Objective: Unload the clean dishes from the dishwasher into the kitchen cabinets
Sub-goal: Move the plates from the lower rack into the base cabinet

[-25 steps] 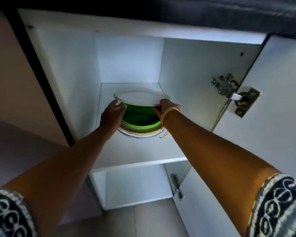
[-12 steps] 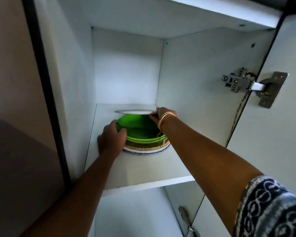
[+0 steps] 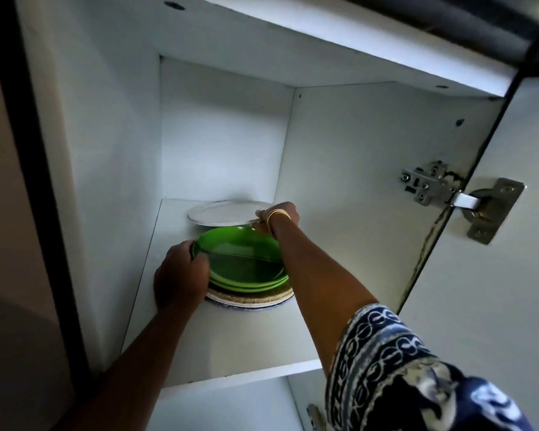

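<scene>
Inside the open cabinet [image 3: 339, 169], on its shelf [image 3: 231, 340], sits a stack of green plates [image 3: 243, 259] resting on a few paler, wider plates [image 3: 252, 301]. That stack is the landmark here. The left hand [image 3: 181, 275] is at the stack's left edge, its fingers [image 3: 199, 259] curled round the rim of the top green plate, thumb side over the lip. Behind the stack, toward the cabinet's back wall, the right hand [image 3: 277, 214] pinches the right rim of a white plate [image 3: 227, 213], which is held roughly level and seems to be slightly above the shelf; whether its far edge touches the shelf cannot be told. A thin bangle [image 3: 277, 214] circles that wrist. Right of the stack, on the cabinet's side wall, is a metal hinge [image 3: 433, 185] carrying the open door [image 3: 511, 275].

The step in hand looks like finding a place for the white plate while the left hand steadies or shifts the green ones.

Risks, as I judge them: the white plate is held by one rim only, so a weak pinch could let it tip and drop onto the green plates, chipping either. The stack is mixed in width and the top green plate appears tilted, so a push from the left hand could slide it off. The right forearm crosses over the stack's right edge, and drawing it back carelessly could drag a plate toward the shelf's front lip.
</scene>
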Motion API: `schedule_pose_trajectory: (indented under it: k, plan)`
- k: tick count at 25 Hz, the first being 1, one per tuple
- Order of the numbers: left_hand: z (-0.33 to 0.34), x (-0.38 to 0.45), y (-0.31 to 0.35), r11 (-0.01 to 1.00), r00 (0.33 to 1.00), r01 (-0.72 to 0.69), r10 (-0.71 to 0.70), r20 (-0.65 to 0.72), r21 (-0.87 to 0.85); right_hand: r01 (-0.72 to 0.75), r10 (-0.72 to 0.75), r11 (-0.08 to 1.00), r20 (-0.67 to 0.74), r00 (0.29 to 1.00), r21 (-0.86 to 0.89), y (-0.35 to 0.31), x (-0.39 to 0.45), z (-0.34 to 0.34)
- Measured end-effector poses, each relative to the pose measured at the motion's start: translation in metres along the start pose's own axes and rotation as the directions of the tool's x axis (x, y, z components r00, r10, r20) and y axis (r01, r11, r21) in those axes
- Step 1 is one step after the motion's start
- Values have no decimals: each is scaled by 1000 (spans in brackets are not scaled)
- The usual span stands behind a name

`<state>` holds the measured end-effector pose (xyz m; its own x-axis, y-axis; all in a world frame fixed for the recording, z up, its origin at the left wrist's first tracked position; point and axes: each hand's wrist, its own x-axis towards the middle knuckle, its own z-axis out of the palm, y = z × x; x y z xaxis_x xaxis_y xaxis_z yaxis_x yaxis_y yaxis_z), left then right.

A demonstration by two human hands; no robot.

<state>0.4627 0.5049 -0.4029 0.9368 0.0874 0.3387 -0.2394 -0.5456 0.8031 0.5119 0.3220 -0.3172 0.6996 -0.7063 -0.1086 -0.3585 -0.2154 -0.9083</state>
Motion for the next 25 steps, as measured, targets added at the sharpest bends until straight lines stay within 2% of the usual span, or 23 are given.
schedule_pose_trajectory:
  k: [1, 3, 4, 8, 11, 13, 16, 20, 21, 23, 25]
  plan:
    - [0, 0, 0, 1000, 1000, 10, -10, -10, -15, 39, -51, 983, -61, 997, -180, -1, 4, -1]
    - [0, -2, 0, 998, 999, 22, -24, -29, -52, 121, -174, 879, -74, 982, -460, 2, 9, -1]
    - [0, -3, 1, 997, 999, 22, -25, -36, -74, 163, -207, 846, -31, 978, -507, 6, 9, -1]
    - [-4, -3, 7, 994, 997, 59, -63, -39, -93, 233, -165, 805, 172, 971, -545, 21, 11, -6]
    - [-6, -7, 14, 990, 993, 112, -115, -26, -90, 311, -188, 681, 253, 949, -663, 34, 10, -14]
    - [-9, -7, 14, 989, 993, 117, -120, -24, -89, 356, -246, 625, 257, 935, -695, 47, 5, -21]
    - [-17, -13, 14, 986, 993, 115, -118, -18, -121, 352, -270, 685, 227, 936, -638, 61, -14, -33]
    - [-28, -25, 14, 986, 994, 101, -94, 60, -133, 258, -174, 839, 213, 961, -479, 72, -37, -53]
    - [-30, -28, 14, 985, 993, 96, -85, 77, -143, 218, -138, 894, 221, 965, -392, 75, -41, -58]
    - [-34, -34, 17, 979, 991, 100, -82, 101, -178, 79, -53, 991, 231, 971, -105, 85, -46, -68]
    - [-37, -37, 20, 970, 991, 107, -85, 107, -220, -50, 22, 992, 233, 972, 115, 96, -40, -71]
